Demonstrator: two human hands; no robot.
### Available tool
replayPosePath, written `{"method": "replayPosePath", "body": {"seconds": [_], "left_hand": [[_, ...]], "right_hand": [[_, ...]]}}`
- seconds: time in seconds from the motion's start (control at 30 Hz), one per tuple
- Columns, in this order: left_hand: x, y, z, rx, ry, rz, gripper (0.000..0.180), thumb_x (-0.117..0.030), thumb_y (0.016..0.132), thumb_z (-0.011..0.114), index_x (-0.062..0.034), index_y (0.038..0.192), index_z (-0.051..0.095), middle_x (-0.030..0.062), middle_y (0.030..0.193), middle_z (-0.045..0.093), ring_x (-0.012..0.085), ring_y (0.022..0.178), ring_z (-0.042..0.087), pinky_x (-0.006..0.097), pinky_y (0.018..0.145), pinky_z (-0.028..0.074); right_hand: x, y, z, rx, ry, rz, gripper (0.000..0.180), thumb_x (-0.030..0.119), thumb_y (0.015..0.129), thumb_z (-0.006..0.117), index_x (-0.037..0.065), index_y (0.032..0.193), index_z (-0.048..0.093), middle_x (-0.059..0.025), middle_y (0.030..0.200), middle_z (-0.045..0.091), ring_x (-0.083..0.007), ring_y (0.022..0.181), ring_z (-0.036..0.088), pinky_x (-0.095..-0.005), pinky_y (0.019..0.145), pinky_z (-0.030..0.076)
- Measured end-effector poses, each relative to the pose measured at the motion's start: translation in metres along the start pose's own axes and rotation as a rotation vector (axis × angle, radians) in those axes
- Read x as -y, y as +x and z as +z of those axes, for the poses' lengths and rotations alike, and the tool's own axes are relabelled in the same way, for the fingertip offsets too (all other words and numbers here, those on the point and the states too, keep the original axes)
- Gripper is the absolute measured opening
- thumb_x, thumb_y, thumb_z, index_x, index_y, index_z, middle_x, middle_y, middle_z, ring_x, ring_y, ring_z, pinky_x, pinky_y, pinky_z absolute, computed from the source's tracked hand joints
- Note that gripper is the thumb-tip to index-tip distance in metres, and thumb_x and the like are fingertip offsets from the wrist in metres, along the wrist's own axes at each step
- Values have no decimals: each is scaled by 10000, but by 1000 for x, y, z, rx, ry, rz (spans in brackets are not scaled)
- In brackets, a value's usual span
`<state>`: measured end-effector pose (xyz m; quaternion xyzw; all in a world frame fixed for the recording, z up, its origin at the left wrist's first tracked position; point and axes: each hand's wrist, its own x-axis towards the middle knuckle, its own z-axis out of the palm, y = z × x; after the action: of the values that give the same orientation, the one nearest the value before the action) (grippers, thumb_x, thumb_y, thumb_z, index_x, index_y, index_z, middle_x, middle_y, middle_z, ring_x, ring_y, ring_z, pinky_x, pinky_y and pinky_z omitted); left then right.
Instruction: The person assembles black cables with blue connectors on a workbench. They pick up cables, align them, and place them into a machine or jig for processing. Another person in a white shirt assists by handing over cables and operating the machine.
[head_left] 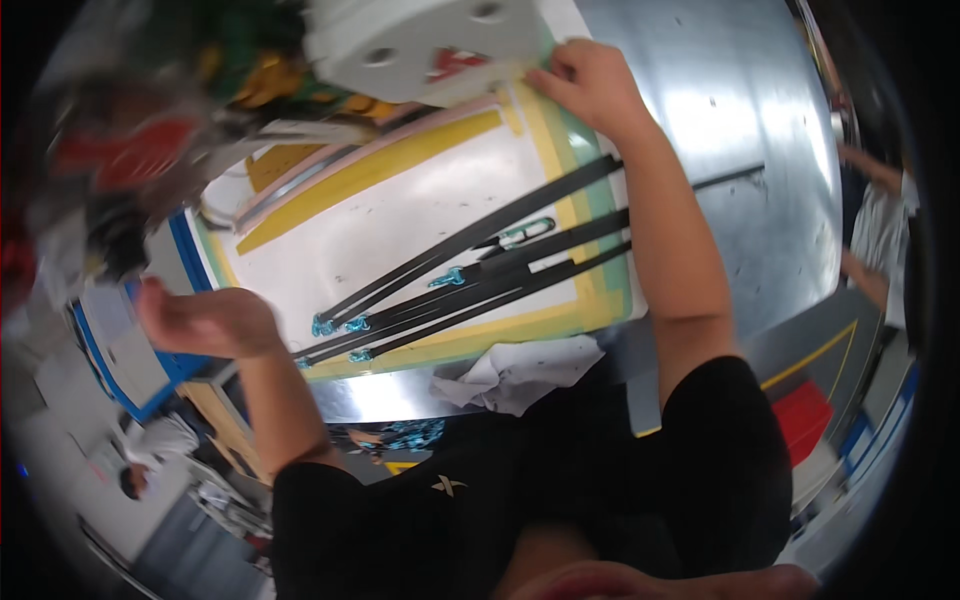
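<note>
A white board (400, 230) with yellow and green tape along its edges lies tilted in front of me. Several long black strips (480, 265) lie across it, with small teal clips (345, 323) at their lower ends. My right hand (590, 85) pinches the board's far taped corner, right beside a white block with round holes (420, 40). My left hand (205, 320) hovers at the board's near left edge with its fingers curled and its back toward me. What is in its palm is hidden.
A crumpled white cloth (520, 372) lies below the board. The board rests on a shiny metal table (740, 150). Blue trays (130, 360) sit to the left, and blurred red and green clutter (150, 130) fills the upper left. Another person (880, 230) stands at the right edge.
</note>
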<state>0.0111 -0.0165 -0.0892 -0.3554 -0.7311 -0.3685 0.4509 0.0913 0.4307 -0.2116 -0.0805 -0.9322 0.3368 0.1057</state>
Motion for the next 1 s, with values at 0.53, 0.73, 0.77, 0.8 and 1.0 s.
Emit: {"method": "replayPosePath", "body": {"seconds": [0.53,0.73,0.77,0.8,1.0], "left_hand": [[18,82,-17,227,651,306,417,-370,881,619,-9,1085,582,290,1393,553,350,1226,446,441,1076,299],[12,80,-11,259,676,344,525,-492,885,642,-11,1087,581,258,1341,598,324,1201,474,435,1095,272],[9,82,-9,235,657,327,547,-498,867,667,-10,1104,597,261,1312,609,349,1162,504,442,1063,301],[6,86,-7,212,639,311,570,-503,850,693,-8,1121,614,265,1284,620,375,1124,534,450,1032,330],[-10,99,-9,282,635,180,546,-498,877,662,16,1051,602,299,1294,645,403,1099,601,449,1031,360]], "right_hand": [[-12,-7,8,2,89,55,375,248,910,731,-44,751,557,-90,632,490,-174,626,436,-349,607,393],[-18,-4,12,53,99,129,337,217,912,733,-42,756,584,-44,624,498,-148,632,434,-332,609,394],[-18,-4,13,40,113,131,340,222,911,735,-41,752,590,-40,619,502,-146,629,435,-332,608,396],[-19,-4,15,43,127,129,342,229,910,735,-43,754,598,-42,618,510,-146,625,438,-334,609,400],[-18,-6,16,41,169,118,340,250,901,737,-55,780,645,-67,618,555,-156,608,469,-346,608,422]]}}
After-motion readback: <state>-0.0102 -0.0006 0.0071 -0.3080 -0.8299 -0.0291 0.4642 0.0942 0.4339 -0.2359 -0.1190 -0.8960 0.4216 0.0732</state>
